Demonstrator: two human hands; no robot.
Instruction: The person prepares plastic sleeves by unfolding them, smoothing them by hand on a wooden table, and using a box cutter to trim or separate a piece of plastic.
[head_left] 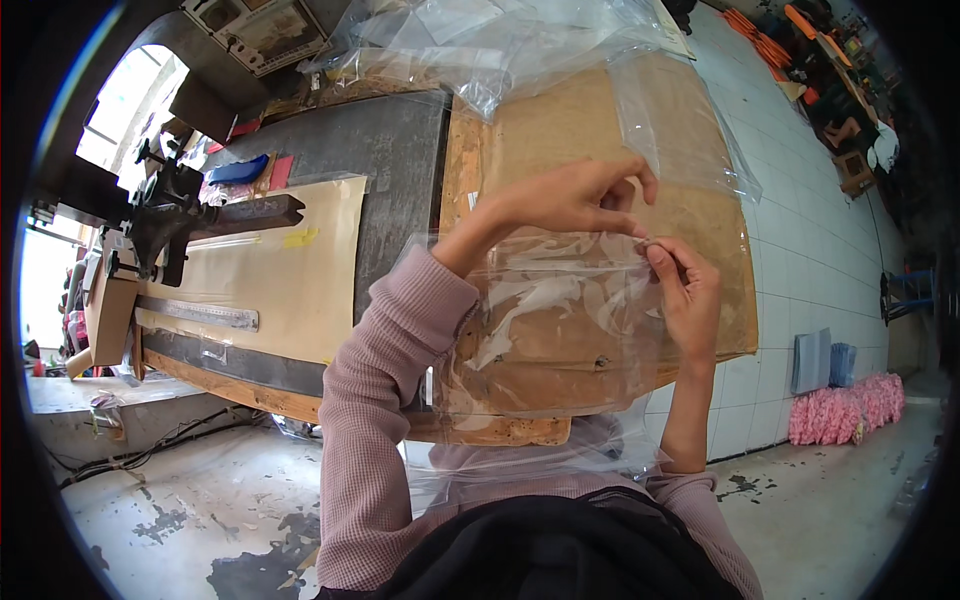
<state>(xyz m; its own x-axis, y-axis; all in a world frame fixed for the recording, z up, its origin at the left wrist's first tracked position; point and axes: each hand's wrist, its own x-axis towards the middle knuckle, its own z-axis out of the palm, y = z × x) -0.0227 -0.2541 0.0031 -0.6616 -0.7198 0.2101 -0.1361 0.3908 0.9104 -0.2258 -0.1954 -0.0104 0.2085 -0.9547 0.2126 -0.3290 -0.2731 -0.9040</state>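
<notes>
A clear plastic bag (560, 330), roughly rectangular and wrinkled, lies in front of me over the brown-topped table, with a straight line across its far end. At its far right corner my right hand (687, 292) pinches the film between thumb and fingertips. My left hand (585, 195) reaches across the bag's far edge, its fingers bent and apart. Its thumb tip comes close to the pinched corner; whether it touches the film I cannot tell. More clear film (530, 462) hangs at the table's near edge by my body.
A black metal clamp-like machine arm (245, 213) juts over a beige board (310, 270) at left, with a steel ruler (200, 313) and a blue object (238, 170) nearby. Clear plastic sheets (480, 50) are heaped at the far end. Pink bundles (845, 408) sit on the floor at right.
</notes>
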